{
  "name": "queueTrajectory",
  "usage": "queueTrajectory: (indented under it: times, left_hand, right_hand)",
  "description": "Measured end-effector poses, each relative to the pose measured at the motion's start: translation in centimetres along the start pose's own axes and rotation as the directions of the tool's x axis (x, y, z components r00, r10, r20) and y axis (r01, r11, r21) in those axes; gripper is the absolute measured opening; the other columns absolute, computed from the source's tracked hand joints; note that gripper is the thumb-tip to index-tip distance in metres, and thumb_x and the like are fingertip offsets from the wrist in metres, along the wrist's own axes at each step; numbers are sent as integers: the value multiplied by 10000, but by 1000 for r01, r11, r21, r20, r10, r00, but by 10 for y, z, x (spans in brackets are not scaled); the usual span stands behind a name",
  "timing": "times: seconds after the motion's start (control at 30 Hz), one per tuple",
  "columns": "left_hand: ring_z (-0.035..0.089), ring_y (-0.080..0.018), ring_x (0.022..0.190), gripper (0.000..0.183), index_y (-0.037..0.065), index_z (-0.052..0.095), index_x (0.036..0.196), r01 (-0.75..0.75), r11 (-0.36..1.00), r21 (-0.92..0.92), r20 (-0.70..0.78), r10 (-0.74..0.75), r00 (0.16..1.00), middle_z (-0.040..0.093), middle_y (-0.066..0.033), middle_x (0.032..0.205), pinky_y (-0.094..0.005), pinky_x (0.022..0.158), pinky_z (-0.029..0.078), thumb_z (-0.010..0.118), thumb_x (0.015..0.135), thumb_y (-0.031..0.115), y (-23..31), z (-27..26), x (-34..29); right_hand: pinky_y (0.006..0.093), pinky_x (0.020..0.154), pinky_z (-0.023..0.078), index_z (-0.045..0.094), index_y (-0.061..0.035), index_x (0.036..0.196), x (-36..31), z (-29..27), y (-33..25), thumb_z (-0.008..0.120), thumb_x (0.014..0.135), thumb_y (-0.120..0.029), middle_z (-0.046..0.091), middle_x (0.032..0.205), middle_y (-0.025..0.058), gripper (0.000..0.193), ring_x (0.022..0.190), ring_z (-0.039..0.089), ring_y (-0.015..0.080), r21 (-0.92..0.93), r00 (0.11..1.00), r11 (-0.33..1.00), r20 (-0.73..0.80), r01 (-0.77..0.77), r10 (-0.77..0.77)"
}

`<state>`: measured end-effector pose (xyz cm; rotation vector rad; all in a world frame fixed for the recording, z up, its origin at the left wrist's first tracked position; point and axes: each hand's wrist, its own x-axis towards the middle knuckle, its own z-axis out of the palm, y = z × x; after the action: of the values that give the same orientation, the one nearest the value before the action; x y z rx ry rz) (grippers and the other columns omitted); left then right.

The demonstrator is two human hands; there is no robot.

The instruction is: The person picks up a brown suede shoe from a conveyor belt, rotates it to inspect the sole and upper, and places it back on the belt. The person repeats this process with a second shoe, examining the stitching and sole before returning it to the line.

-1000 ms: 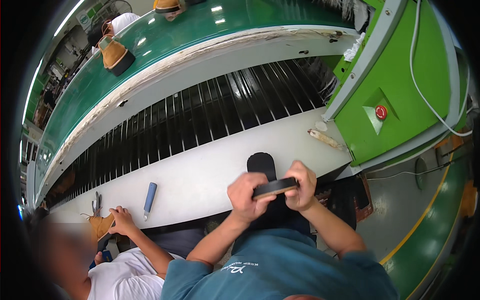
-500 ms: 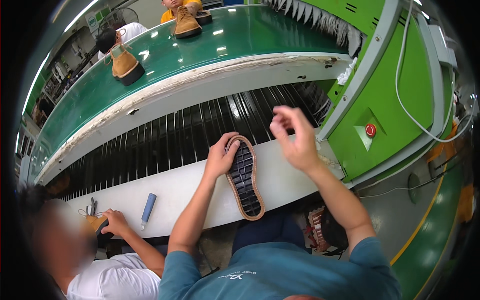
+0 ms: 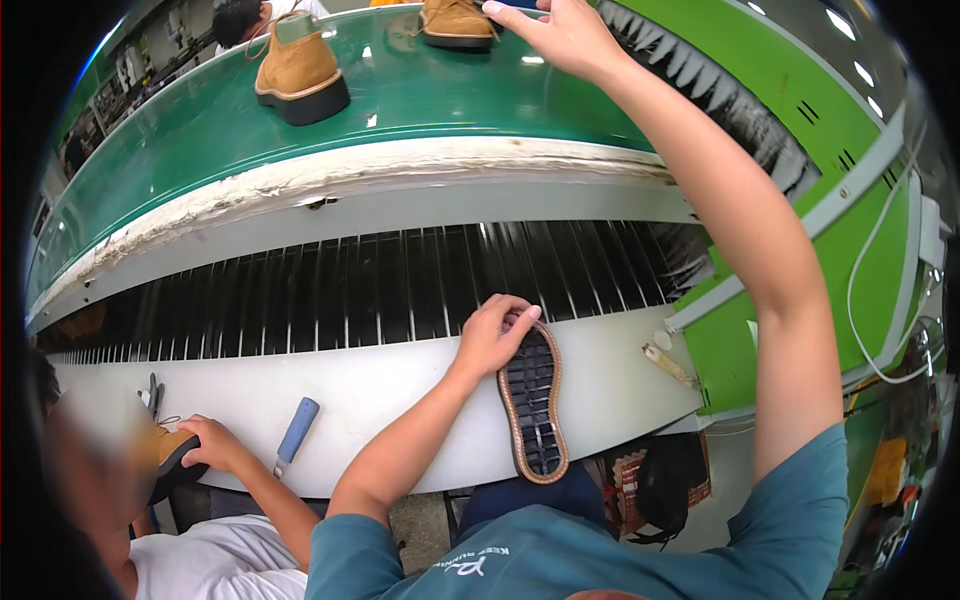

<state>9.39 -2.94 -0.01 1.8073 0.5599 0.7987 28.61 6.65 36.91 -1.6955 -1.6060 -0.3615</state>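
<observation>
A black shoe sole (image 3: 532, 405) with a lattice surface and a tan stitched rim lies lengthwise over the white ledge. My left hand (image 3: 495, 338) grips its far end, thumb on the lattice side. Far out over the green conveyor, my right hand (image 3: 565, 35) reaches with its thumb stretched out and apart from the fingers, which the upper edge partly cuts off. Just left of that thumb stands a tan boot (image 3: 458, 24) with a dark sole; whether they touch, I cannot tell. Further left on the belt is another tan boot (image 3: 300, 72) with laces hanging.
A blue-handled cutter (image 3: 297, 430) lies on the white ledge (image 3: 400, 400). At left, a co-worker's hand (image 3: 210, 443) holds a tan shoe. Dark rollers (image 3: 380, 285) run below the green belt (image 3: 420, 105). A green machine housing with a bristle curtain (image 3: 700, 75) stands right.
My right hand has moved from above the ledge forward to the far boot on the conveyor. My view has shifted; my left hand keeps the sole.
</observation>
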Motion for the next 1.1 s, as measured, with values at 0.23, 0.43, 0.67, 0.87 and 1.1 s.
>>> queueTrajectory:
  times: [0.23,0.43,0.67,0.87,1.1]
  left_hand:
    - [763,-265,892,445,66,808,1054,33,997,72,0,-33,999,744,-96,1038,-399,813,607,668,1073,488,2,-6,0]
    - [767,-273,876,394,68,817,1064,49,992,117,52,-55,997,745,-95,1012,-398,804,612,719,1055,449,1,-11,2]
    - [765,-276,867,371,64,817,1024,11,995,99,49,-16,999,740,-91,995,-403,789,611,746,1042,427,-1,-4,2]
    - [757,-246,858,274,37,796,1032,-166,976,138,-156,187,970,747,-101,1000,-369,789,608,822,986,306,-5,-4,3]
    - [743,-299,934,294,19,779,1067,-578,775,256,-307,632,711,752,-152,1062,-383,830,615,924,815,62,86,-27,3]
  right_hand:
    - [472,1212,479,232,90,1681,90,96,40,890,727,-776,589,1526,372,1447,1426,603,469,-167,979,985,188,-44,76]
    - [480,1293,388,141,-18,1745,113,141,41,999,623,-700,455,1657,327,1568,1535,493,415,-111,957,994,289,23,11]
    - [429,1272,417,312,-14,1724,122,142,60,991,711,-598,523,1639,272,1352,1510,539,362,-66,958,997,285,46,-25]
    - [373,1273,403,305,22,1722,47,47,11,999,804,-349,531,1639,232,1209,1498,539,277,352,919,932,389,-90,-58]
    - [344,1213,458,400,-106,1730,-96,-68,-31,935,854,-224,594,1594,115,1033,1379,607,165,503,890,841,452,-200,-59]
